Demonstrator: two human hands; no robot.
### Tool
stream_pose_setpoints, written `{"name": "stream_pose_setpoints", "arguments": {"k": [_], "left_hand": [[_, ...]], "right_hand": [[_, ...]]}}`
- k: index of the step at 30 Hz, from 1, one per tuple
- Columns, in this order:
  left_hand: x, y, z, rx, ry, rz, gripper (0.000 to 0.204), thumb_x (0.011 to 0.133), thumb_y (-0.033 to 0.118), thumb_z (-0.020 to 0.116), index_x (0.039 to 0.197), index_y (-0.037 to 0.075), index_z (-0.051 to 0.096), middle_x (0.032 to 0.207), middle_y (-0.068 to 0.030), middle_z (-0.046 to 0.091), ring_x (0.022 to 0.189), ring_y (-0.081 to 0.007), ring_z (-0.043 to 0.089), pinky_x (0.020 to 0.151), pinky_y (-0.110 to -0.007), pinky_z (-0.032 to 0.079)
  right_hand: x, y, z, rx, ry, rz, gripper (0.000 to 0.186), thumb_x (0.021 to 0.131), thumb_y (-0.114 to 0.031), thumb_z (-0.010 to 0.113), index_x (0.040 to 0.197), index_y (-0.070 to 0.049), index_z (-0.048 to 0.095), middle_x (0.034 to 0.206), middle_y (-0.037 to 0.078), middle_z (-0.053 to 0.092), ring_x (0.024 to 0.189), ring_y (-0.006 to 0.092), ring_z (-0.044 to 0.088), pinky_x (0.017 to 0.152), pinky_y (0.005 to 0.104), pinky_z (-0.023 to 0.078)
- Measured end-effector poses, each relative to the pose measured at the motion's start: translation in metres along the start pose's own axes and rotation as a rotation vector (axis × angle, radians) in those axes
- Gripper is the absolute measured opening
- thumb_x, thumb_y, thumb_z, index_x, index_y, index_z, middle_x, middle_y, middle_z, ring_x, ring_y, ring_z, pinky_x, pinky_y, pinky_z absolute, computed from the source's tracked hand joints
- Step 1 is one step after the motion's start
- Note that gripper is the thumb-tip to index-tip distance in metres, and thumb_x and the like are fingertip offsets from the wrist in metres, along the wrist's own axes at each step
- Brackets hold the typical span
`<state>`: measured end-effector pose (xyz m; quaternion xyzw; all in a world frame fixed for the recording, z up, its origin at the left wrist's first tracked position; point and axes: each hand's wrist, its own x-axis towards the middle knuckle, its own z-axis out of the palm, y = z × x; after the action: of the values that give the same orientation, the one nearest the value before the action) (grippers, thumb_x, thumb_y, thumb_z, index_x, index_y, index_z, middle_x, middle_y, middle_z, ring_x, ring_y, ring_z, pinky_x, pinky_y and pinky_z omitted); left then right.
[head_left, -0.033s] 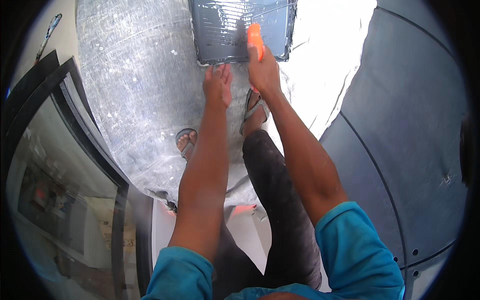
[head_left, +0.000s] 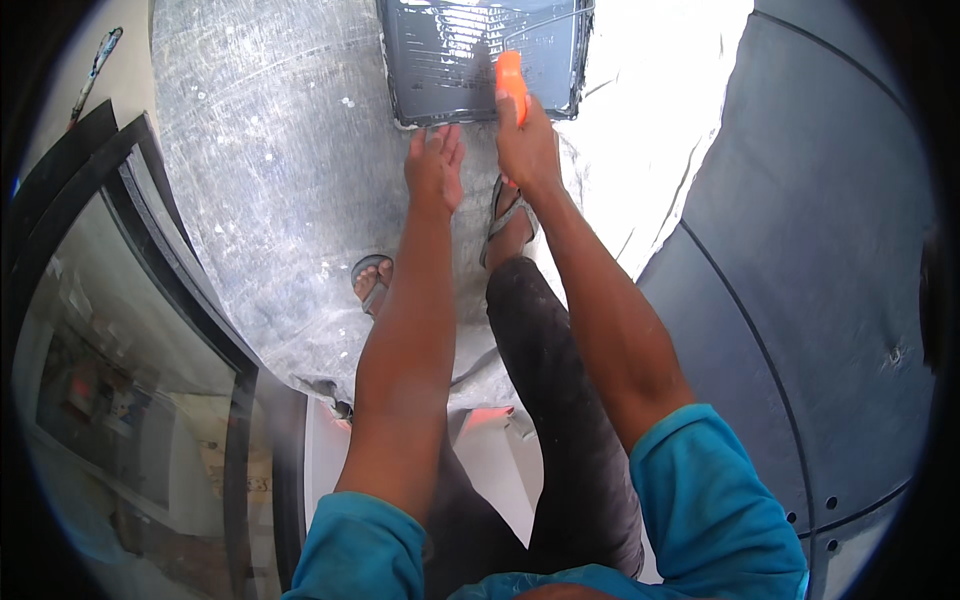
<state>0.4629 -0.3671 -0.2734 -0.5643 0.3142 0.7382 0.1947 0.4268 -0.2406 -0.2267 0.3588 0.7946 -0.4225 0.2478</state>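
At twelve o'clock, the right hand [head_left: 528, 152] is wrapped around an orange handle [head_left: 511, 75], likely getting paint from the tray [head_left: 428, 88], needing gentle rolls next, while the left hand [head_left: 434, 178] looks loosely open, empty.

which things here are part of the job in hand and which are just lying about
In use:
orange handle, in the right hand
dark tray, left hand at its near edge
spattered sheet underfoot, probably

Apparently just about:
paint-marked stick, upper left, untouched
dark-framed glass panel, left

A pale-flecked silvery sheet [head_left: 270, 150] carries a paint-smeared tray [head_left: 430, 110] — and, nearer, two sandalled feet [head_left: 510, 232].
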Motion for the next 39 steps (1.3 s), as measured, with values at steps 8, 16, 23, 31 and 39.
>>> {"name": "stream_pose_setpoints", "arguments": {"k": [8,16,23,31,39], "left_hand": [[-0.017,0.016,-0.018,0.108,-0.087,-0.014,0.068,0.106,0.002,0.043,0.163,0.006,0.006,0.156,-0.0245,0.039,0.138,-0.0365,0.051,0.119,-0.048,0.039],[-0.082,0.025,-0.133,0.528,-0.013,-0.034,0.057,0.107,0.012,0.046,0.158,0.001,0.026,0.15,-0.0236,0.048,0.134,-0.0315,0.056,0.116,-0.04,0.043],[-0.19,0.041,-0.244,1.425,0.027,0.077,0.048,0.104,0.036,0.055,0.136,0.002,0.061,0.127,-0.0224,0.067,0.125,-0.0321,0.062,0.103,-0.04,0.047],[-0.328,0.044,-0.317,1.319,0.199,-0.164,0.047,0.103,0.029,0.057,0.142,0.002,0.056,0.139,-0.015,0.063,0.131,-0.0267,0.058,0.112,-0.037,0.042],[-0.354,0.033,-0.338,1.315,0.195,-0.169,0.047,0.104,0.031,0.057,0.143,0.004,0.056,0.141,-0.015,0.061,0.134,-0.0273,0.055,0.113,-0.037,0.039]], "right_hand": [[-0.062,0.064,0.014,-0.208,0.056,0.003,0.05,0.106,-0.047,0.048,0.113,0.001,0.062,0.092,0.024,0.067,0.09,0.0382,0.067,0.083,0.0481,0.05],[-0.046,0.027,0.008,-0.17,0.011,0.068,0.052,0.105,-0.048,0.049,0.114,0.001,0.062,0.09,0.023,0.066,0.09,0.0388,0.066,0.085,0.0491,0.05],[-0.087,0.017,-0.028,-0.058,-0.044,0.13,0.05,0.103,-0.049,0.05,0.116,-0.002,0.062,0.107,0.026,0.07,0.106,0.044,0.067,0.09,0.0528,0.049],[-0.141,0.057,-0.014,-0.058,-0.089,0.254,0.049,0.105,-0.045,0.05,0.123,0.001,0.058,0.098,0.025,0.067,0.09,0.034,0.061,0.082,0.0473,0.047],[-0.068,-0.034,-0.016,-0.074,-0.05,0.183,0.06,0.103,-0.054,0.047,0.119,0.002,0.062,0.097,0.025,0.071,0.091,0.0389,0.072,0.084,0.0465,0.054]]}}
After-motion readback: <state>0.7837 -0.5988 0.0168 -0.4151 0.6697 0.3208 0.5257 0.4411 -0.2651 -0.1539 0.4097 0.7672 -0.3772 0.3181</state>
